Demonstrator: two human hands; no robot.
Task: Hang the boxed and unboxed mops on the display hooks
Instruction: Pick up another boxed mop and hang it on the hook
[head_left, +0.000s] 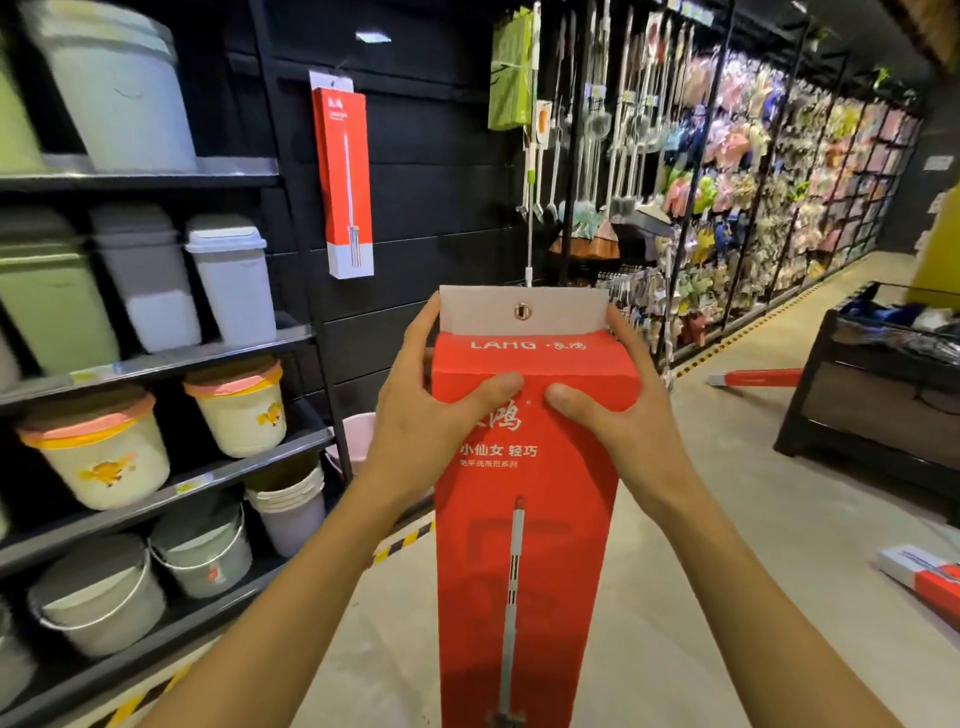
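Centre frame: tall red mop box (524, 545) held upright, both hands gripping its top end. Left hand (431, 410) and right hand (618, 410) wrap the sides, thumbs pressed on the front face below the white hang tab (523, 310). Upper left of centre, another boxed mop (345, 176) hangs on the black wall panel (441, 171); two more boxes lie on the floor (701, 545) at right.

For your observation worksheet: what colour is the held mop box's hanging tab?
White, with a metal eyelet; the hanging tab shows in the head view.
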